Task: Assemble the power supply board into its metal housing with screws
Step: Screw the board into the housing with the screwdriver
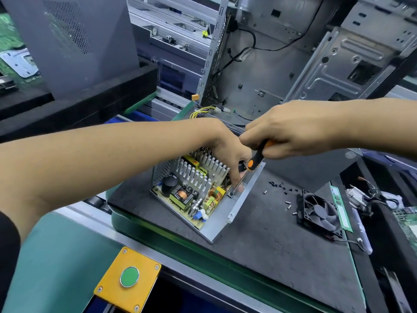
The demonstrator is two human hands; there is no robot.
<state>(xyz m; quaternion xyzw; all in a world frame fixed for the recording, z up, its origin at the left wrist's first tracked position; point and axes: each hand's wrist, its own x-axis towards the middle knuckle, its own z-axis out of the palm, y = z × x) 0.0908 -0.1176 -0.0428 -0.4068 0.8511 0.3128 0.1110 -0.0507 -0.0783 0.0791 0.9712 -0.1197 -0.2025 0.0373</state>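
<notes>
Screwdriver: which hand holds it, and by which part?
The right hand grips the screwdriver by the top of its handle; left hand fingers pinch its shaft near the tip.

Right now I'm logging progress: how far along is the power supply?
Done: board sits inside the housing. In hand: right hand drives a corner screw with the screwdriver; left hand steadies its shaft. Left: spare screws and fan lie beside it.
</notes>
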